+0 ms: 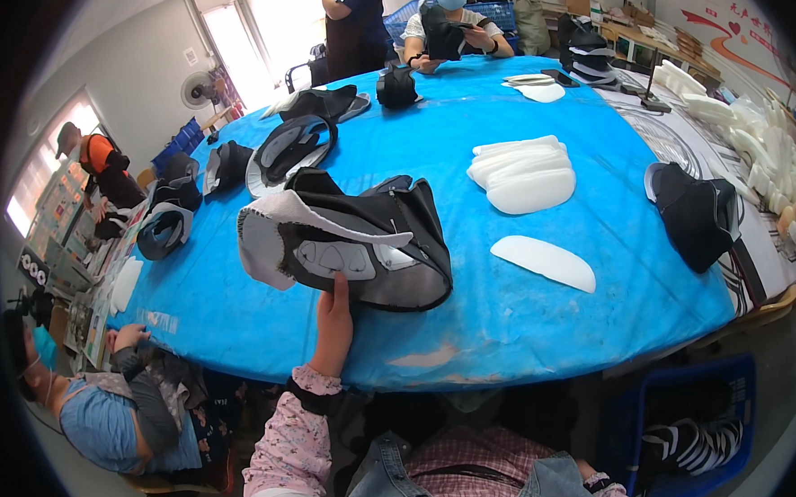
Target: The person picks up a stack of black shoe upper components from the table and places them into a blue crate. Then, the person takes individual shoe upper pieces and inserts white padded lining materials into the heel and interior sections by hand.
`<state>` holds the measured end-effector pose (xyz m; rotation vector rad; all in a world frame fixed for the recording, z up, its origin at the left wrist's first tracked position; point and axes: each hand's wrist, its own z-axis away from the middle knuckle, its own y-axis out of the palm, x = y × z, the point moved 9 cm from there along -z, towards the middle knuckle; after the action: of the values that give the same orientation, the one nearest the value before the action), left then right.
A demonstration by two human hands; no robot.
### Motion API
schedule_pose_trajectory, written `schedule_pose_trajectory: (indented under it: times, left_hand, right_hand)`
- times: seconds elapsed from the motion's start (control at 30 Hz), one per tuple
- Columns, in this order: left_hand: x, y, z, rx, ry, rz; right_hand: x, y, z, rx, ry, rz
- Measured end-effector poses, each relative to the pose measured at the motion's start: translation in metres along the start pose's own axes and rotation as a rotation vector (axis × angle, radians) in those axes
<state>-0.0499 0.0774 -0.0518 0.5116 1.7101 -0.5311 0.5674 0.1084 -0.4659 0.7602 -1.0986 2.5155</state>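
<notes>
My left hand [332, 328] holds an unfinished black-and-grey sewn fabric piece [415, 225], which looks like a cap, above the blue-covered table [439, 336]. The thumb presses on its near side, by a pale panel with stitched rounded outlines; the other fingers are hidden behind. A light grey flap [263, 247] sticks out at its left. Low by my lap, only a bit of my right hand [587, 469] shows beside a pink cuff, its fingers hidden. To the right of the piece lie a single white half-moon insert [543, 263] and a stack of similar white inserts [523, 188].
Similar black pieces stand at the right edge [698, 215] and along the left [292, 150]. White foam-like pieces [762, 153] heap at the far right. A blue crate [636, 416] sits low right. People sit at the left [119, 425] and across the table [458, 29].
</notes>
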Motion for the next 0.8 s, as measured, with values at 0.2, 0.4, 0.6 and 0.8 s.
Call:
schedule_pose_trajectory:
  times: [0.2, 0.4, 0.6, 0.8]
  left_hand:
    - [0.003, 0.001, -0.001, 0.011, 0.012, 0.040]
    - [0.001, 0.002, -0.002, 0.024, 0.032, 0.030]
    - [0.010, -0.002, -0.004, 0.036, 0.018, 0.025]
    - [-0.002, 0.002, -0.003, 0.024, 0.044, -0.013]
  right_hand:
    - [-0.002, 0.002, -0.004, -0.012, 0.001, 0.008]
    - [0.004, -0.004, -0.017, -0.053, -0.008, 0.051]
    - [0.091, -0.066, -0.037, -0.493, -0.228, 0.176]
    - [0.342, -0.103, -0.009, -0.330, -0.658, -0.101]
